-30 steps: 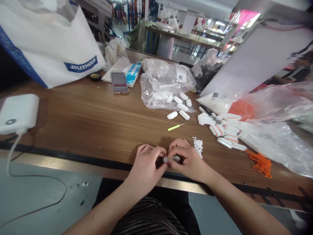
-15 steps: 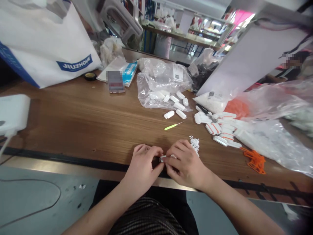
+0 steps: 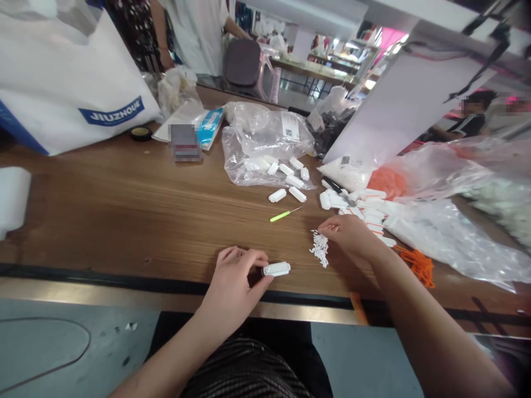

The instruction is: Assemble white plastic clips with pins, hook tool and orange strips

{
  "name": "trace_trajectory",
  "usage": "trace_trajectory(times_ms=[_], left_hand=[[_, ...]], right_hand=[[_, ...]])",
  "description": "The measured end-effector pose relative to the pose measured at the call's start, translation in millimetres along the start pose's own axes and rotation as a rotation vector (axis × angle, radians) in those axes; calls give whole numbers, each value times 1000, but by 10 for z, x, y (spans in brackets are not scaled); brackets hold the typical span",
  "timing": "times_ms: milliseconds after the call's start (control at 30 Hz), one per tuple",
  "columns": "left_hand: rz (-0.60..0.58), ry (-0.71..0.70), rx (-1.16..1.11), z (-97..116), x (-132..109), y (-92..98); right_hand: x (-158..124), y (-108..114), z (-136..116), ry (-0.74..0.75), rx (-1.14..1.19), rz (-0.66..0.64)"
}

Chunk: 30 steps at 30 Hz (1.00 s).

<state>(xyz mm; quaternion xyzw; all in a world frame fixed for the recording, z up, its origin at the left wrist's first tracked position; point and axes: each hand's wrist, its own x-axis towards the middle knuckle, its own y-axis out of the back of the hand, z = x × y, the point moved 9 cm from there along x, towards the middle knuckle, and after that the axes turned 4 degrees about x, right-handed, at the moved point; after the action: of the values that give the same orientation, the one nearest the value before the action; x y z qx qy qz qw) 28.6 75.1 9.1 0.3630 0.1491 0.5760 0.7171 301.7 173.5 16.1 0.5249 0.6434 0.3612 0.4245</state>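
Note:
My left hand [image 3: 234, 279] rests near the table's front edge, shut on a small white multi-hole plastic block [image 3: 276, 269]. My right hand [image 3: 348, 235] reaches to the right, its fingertips touching a small heap of tiny white pieces [image 3: 319, 248]. I cannot tell whether those fingertips hold a piece. Above the hands lie a green-handled pick [image 3: 280, 217] and two loose white blocks [image 3: 277, 195]. More white blocks lie in a clear plastic bag [image 3: 265, 146]. White parts with orange stripes [image 3: 365, 207] lie just beyond my right hand.
All this lies on a brown wooden table [image 3: 103, 221]. A white shopping bag [image 3: 62, 83], a blurred phone [image 3: 185, 142] and a tape roll [image 3: 141, 133] stand at the back left. Orange cords [image 3: 418, 265] and plastic bags [image 3: 452, 237] lie right. A person [image 3: 199, 27] stands beyond the table.
My hands have separated. The right hand has left the block and moved right to the white heap, while the left hand keeps the block. The head view has turned slightly, showing people behind the table.

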Motion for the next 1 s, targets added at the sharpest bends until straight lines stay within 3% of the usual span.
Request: trace_trajectory(times_ms=[100, 300, 500, 600, 767, 867, 1000], left_hand=[[0, -1, -5, 3, -8, 1], [-5, 1, 4, 4, -10, -9], [2, -3, 14, -2, 7, -15], [10, -9, 17, -4, 5, -12], [18, -16, 11, -3, -1, -2], [18, -17, 8, 0, -7, -1], [17, -17, 13, 2, -12, -1]], right_hand=[[6, -14, -124, 62, -97, -5], [-5, -69, -477, 339, -485, 15], [-10, -97, -474, 507, -474, 22], [-9, -22, -391, 452, -298, 35], [14, 45, -117, 145, 23, 38], [26, 5, -32, 52, 50, 41], [55, -44, -35, 35, 52, 47]])
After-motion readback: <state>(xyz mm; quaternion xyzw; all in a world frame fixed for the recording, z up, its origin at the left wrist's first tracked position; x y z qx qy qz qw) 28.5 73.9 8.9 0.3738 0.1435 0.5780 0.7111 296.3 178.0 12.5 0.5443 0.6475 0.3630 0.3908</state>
